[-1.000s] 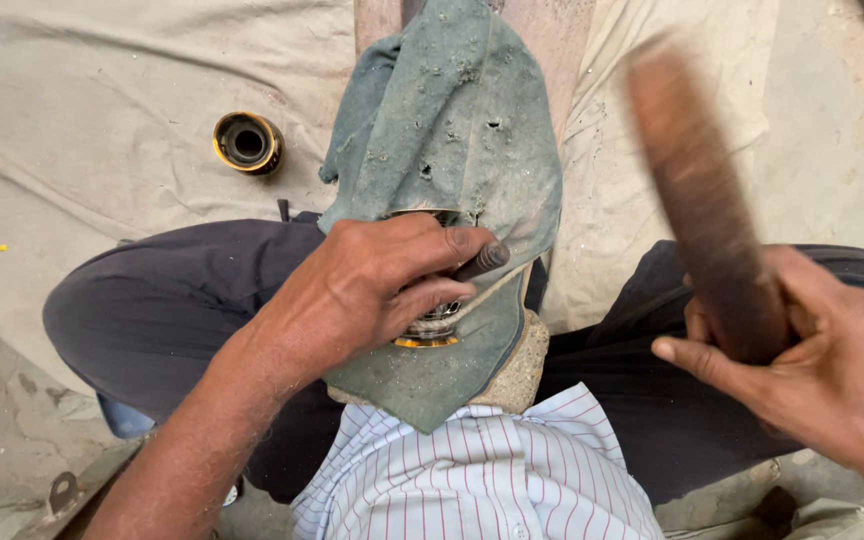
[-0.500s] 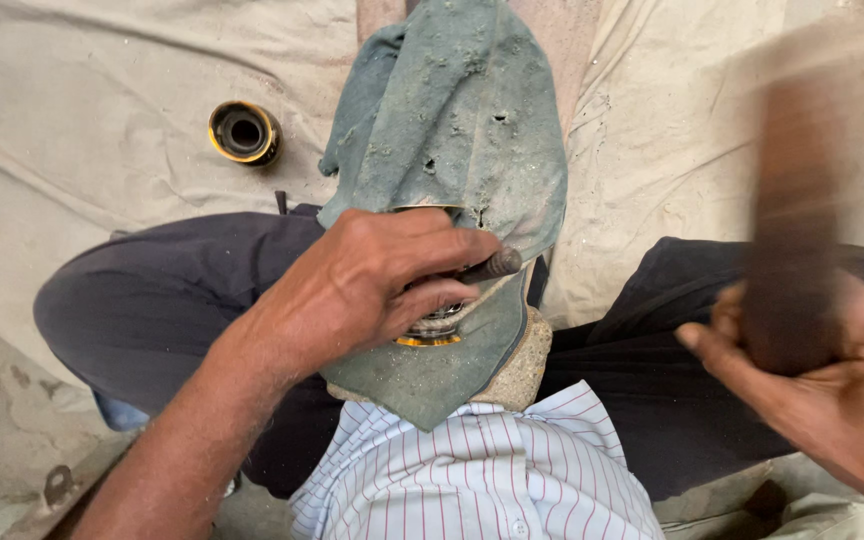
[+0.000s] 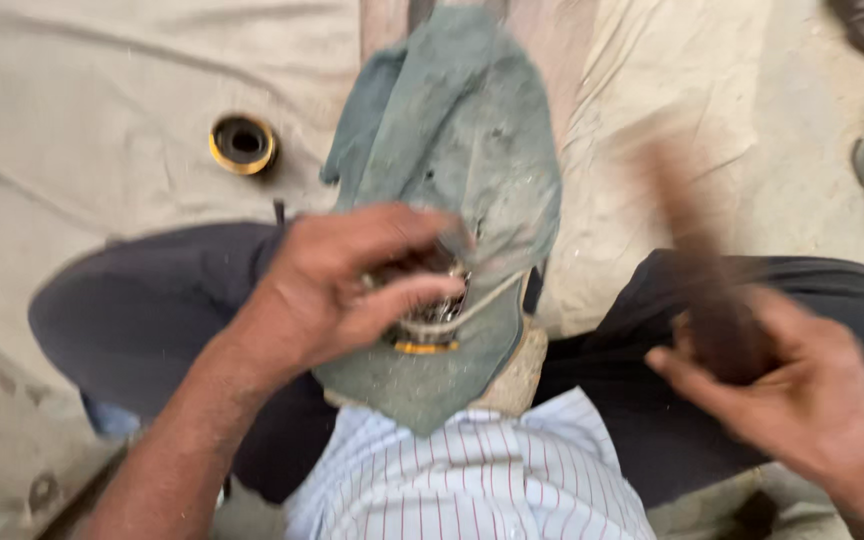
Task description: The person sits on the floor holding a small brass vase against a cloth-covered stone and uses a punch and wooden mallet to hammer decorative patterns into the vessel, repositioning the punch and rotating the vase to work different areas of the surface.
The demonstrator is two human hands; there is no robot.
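Left hand [image 3: 337, 290] presses small round metal piece with brass rim [image 3: 424, 320], fingers curled around it, on dusty grey-green cloth [image 3: 462, 170] over lap. Right hand [image 3: 802, 400] grips blurred dark brown wooden stick [image 3: 697, 260], raised. Brass-rimmed round ring [image 3: 242, 143] lies on beige floor sheet [image 3: 82, 120], upper left.

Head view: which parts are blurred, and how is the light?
Head view: the brown tool in the right hand is smeared by motion blur; the left hand on the green cloth is slightly soft; light is even and diffuse, without glare or hard shadows.
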